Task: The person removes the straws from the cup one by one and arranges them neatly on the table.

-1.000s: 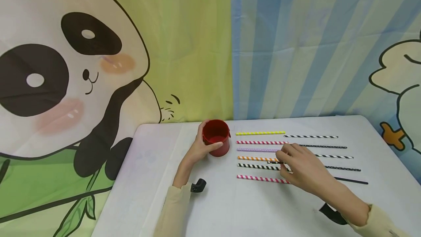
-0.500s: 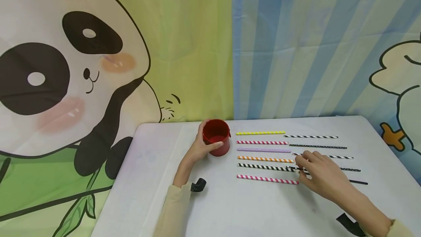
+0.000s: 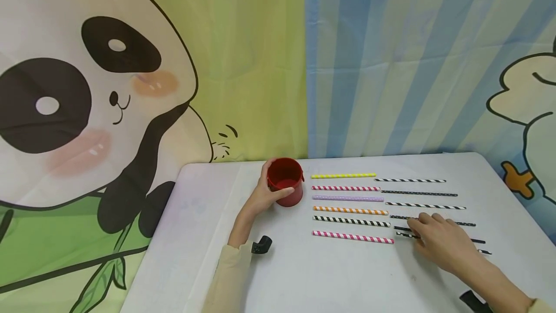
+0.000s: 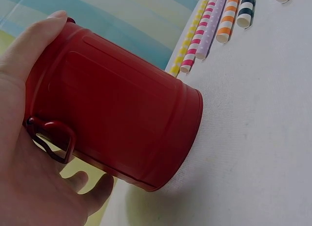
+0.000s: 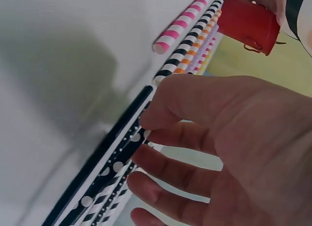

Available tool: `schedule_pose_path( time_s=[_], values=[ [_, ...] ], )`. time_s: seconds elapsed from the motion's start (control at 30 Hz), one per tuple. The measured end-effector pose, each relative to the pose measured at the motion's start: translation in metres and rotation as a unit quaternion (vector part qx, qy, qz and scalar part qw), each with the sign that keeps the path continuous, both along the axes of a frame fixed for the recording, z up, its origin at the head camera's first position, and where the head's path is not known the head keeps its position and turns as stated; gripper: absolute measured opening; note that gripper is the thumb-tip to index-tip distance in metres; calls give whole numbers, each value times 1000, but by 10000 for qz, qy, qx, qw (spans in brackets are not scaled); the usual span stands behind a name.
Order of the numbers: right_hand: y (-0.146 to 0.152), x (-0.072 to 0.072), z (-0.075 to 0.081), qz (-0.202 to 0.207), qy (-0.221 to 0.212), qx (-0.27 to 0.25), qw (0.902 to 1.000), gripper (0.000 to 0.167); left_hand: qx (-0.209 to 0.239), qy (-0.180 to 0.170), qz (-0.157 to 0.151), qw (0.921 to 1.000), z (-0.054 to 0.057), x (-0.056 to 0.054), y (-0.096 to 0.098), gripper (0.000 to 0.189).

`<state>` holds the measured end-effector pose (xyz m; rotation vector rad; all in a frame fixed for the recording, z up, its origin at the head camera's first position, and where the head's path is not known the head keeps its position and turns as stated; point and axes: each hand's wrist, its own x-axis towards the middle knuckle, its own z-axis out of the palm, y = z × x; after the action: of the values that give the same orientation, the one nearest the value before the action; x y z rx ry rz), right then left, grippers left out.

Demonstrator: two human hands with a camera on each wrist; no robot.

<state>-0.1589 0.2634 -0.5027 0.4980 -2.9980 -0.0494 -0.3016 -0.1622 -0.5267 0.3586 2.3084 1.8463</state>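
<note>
My left hand [image 3: 265,198] grips a small red metal bucket [image 3: 292,196] on the table, thumb on its near side; its handle [image 4: 61,138] hangs down in the left wrist view. To the right, my right hand [image 3: 445,241] pinches a black paper straw with large white dots [image 5: 102,184] between thumb and fingers, close over the table. Both ends of this straw show past the hand, and its middle is hidden beneath it. Right beside it lies a plain black straw [image 5: 97,156], roughly parallel.
Left of my right hand, a column of straws holds yellow [image 3: 343,176], pink-striped [image 3: 345,188], lilac [image 3: 347,198], orange-striped [image 3: 349,210], black-striped [image 3: 352,221] and another pink-striped straw [image 3: 353,237]. Black-and-white straws [image 3: 425,205] lie in a second column. A printed curtain [image 3: 260,62] hangs behind.
My right hand has moved right and nearer with the large-dotted straw, bringing it down beside the plain black straw. The left hand and bucket stay where they were.
</note>
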Motion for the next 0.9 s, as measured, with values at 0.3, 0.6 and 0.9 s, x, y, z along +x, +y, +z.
schedule_pose_path(
  time_s=[0.3, 0.6, 0.9],
  values=[
    [5, 1, -14, -251, -262, 14, 9993, 26, -82, -175, -55, 9998, 3, 1, 1, 102],
    [5, 2, -15, -316, -449, -34, 9985, 29, -46, -170, -132, 9998, 32, 16, 3, 99],
    [6, 2, -7, -377, -689, 12, 9969, 31, -69, -186, -135, 9997, 31, 15, 3, 100]
  ],
)
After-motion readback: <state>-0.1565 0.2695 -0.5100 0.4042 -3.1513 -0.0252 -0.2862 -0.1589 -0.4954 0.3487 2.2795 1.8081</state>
